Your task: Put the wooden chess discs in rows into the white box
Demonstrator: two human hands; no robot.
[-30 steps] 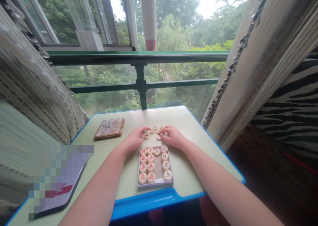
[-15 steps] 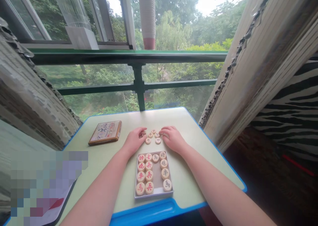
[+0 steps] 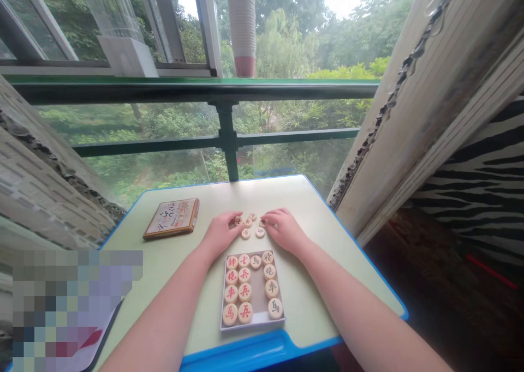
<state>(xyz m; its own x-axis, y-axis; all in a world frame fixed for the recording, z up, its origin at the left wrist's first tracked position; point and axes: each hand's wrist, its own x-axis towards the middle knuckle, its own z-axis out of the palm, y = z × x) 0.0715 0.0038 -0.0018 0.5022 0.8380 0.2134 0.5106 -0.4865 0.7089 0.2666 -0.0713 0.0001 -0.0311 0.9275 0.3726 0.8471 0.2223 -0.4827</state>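
Observation:
My left hand (image 3: 224, 231) has its thumb and fingers closed on a wooden Chinese chess piece (image 3: 238, 221). Opposite it, my right hand (image 3: 283, 229) pinches another Chinese chess piece (image 3: 262, 223), mostly covered by the fingers. Between the hands lie several loose pieces, among them one at the back (image 3: 252, 216) and one in front (image 3: 245, 233). Nearer me is a shallow box (image 3: 257, 290). It holds red-marked pieces (image 3: 231, 292) in two left columns, black-marked pieces (image 3: 271, 288) down the right, and a bare middle gap.
A flat brown-edged box lid (image 3: 172, 218) with Chinese writing lies at the table's left. The pale table (image 3: 327, 285) has a blue rim and a blue front tray (image 3: 241, 353). A blurred-out object (image 3: 73, 306) sits at lower left. Curtains, a railing and windows surround the table.
Loose pieces between my hands have shifted slightly apart. The piece at my right hand sits a little farther under the fingers. The whole view has shifted slightly.

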